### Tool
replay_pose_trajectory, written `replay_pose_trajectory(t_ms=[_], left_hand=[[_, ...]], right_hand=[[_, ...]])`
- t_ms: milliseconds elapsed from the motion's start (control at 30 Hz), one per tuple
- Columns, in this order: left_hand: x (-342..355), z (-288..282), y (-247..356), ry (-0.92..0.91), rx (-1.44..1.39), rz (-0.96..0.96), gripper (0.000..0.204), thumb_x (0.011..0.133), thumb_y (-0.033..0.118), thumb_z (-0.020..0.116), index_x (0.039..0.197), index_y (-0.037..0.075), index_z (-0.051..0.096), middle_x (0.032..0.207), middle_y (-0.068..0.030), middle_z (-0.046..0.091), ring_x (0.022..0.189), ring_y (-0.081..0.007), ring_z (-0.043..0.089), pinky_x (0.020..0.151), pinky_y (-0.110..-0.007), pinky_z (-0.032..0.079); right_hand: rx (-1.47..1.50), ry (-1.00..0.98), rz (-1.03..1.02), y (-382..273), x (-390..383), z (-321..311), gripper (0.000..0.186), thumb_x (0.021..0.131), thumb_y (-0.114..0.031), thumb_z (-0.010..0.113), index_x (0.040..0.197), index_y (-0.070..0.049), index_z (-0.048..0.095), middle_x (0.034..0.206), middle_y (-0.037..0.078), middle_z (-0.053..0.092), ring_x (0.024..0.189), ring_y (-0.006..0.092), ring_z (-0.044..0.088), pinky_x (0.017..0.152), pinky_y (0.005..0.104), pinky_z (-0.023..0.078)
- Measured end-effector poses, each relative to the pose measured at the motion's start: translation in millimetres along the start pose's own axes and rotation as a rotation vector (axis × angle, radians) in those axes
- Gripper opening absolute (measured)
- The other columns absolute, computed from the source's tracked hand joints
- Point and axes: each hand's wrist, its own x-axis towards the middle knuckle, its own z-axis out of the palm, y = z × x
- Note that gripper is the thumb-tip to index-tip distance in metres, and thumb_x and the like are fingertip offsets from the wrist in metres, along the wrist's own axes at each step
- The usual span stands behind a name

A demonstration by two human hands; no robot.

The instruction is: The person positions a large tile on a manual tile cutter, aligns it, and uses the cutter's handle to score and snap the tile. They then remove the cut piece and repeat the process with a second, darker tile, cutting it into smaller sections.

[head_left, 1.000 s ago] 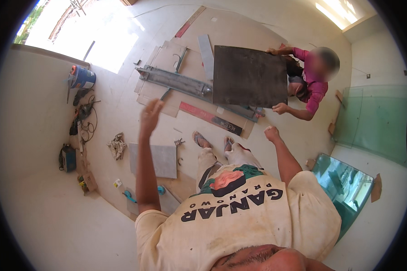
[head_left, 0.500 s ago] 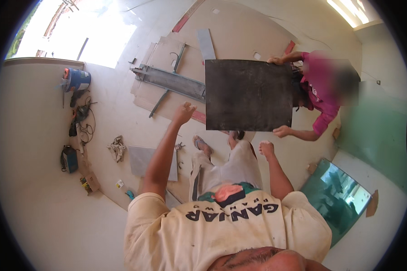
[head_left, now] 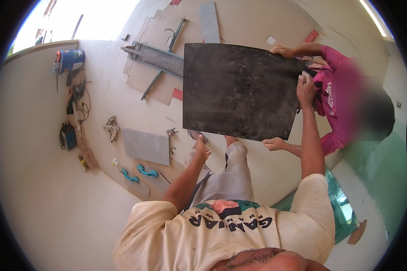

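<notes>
A large dark, flat rectangular panel (head_left: 239,90) is held up in front of me, its surface scuffed. A co-worker in a magenta shirt grips its right side with one hand (head_left: 282,51) at the far corner and the other (head_left: 274,144) at the near corner. My left hand (head_left: 202,148) is just below the panel's near edge, fingers apart and holding nothing. Beside the panel's right edge, between the co-worker's hands, is my right hand (head_left: 306,89), its fingers half bent and apart; no firm grip shows.
Cardboard with a metal frame (head_left: 160,61) lies beyond the panel. Left of my legs are a grey tile (head_left: 145,146), teal suction lifters (head_left: 148,171) and a rag (head_left: 111,129). A blue bucket (head_left: 71,60) and power tools line the left wall. Green glass (head_left: 343,198) lies at right.
The panel has come nearer and tilted, its left end shifting left. My right hand rose to its right edge; my left hand dropped toward its near edge. The co-worker moved right in view.
</notes>
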Motion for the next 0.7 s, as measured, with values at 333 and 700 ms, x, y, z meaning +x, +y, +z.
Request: replay_pose_trajectory(t_ms=[333, 700], left_hand=[[16.9, 64.2, -10.9, -0.458, -0.482, 0.012, 0.089, 0.095, 0.064, 0.042, 0.152, -0.001, 0.021, 0.156, -0.0238, 0.025, 0.142, -0.0375, 0.030, 0.113, -0.058, 0.026], [-20.6, 50.0, 9.3, -0.392, -0.659, 0.114, 0.070, 0.104, 0.050, 0.037, 0.143, -0.007, 0.032, 0.139, -0.0248, 0.046, 0.122, -0.0380, 0.054, 0.105, -0.054, 0.043]], right_hand=[[-0.340, -0.517, -0.311, -109.3, 94.2, 153.0, 0.049, 0.096, -0.042, 0.049, 0.127, -0.006, 0.059, 0.122, 0.022, 0.063, 0.117, 0.0386, 0.057, 0.100, 0.0482, 0.043], [-0.343, -0.719, -0.183, -133.3, 97.9, 180.0, 0.064, 0.097, -0.057, 0.042, 0.113, -0.001, 0.067, 0.114, 0.026, 0.065, 0.111, 0.0443, 0.060, 0.095, 0.0490, 0.045]])
